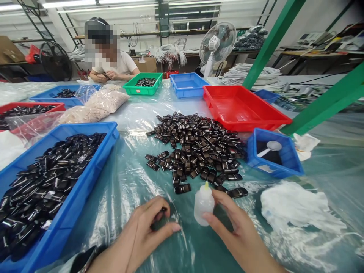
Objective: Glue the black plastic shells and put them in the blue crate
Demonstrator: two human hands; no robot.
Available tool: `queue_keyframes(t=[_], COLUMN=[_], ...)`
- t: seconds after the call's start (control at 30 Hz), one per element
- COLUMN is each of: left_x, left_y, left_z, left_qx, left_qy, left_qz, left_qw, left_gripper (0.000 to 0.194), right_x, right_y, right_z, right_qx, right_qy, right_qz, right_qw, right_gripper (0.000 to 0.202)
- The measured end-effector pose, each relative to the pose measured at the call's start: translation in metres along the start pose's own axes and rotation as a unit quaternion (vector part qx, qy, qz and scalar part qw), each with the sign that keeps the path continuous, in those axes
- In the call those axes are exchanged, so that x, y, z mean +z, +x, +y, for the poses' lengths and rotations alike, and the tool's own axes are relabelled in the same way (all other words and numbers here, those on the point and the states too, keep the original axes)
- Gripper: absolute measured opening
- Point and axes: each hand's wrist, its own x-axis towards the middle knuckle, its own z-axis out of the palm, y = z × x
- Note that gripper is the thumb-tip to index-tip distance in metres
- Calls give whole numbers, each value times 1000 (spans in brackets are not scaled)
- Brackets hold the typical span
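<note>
My right hand [231, 218] grips a translucent white squeeze bottle [203, 206] with a yellowish nozzle. The bottle is upright, thumb and fingers at its right side. To its left, my left hand [149, 220] has its fingers curled inward around a small black piece [163, 209]; most of that piece is hidden by the fingers. Just beyond both hands lies a heap of glossy black-brown plastic casings [199, 148], with a few loose ones at its near edge, such as a single casing [182, 188] behind the bottle.
Left is a long blue tray [93, 170] full of black parts. Right are a small blue bin [277, 172] holding a white spoon [273, 146], and a crumpled white cloth [298, 206]. A red tray [244, 123], green tray [142, 90] and another person [113, 64] are farther back. A green post [273, 41] slants at right.
</note>
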Motion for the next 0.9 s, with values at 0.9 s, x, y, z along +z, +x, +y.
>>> queue_keyframes(t=[0.9], left_x=[-10], left_y=[-3], left_z=[-6], left_qx=[-45], left_qy=[-139], left_qz=[-7], left_qw=[989], left_gripper=[15], right_x=[-6], right_y=[0], right_z=[10], right_qx=[-123], right_qy=[27], right_qz=[-52], right_qw=[991], right_gripper=[49])
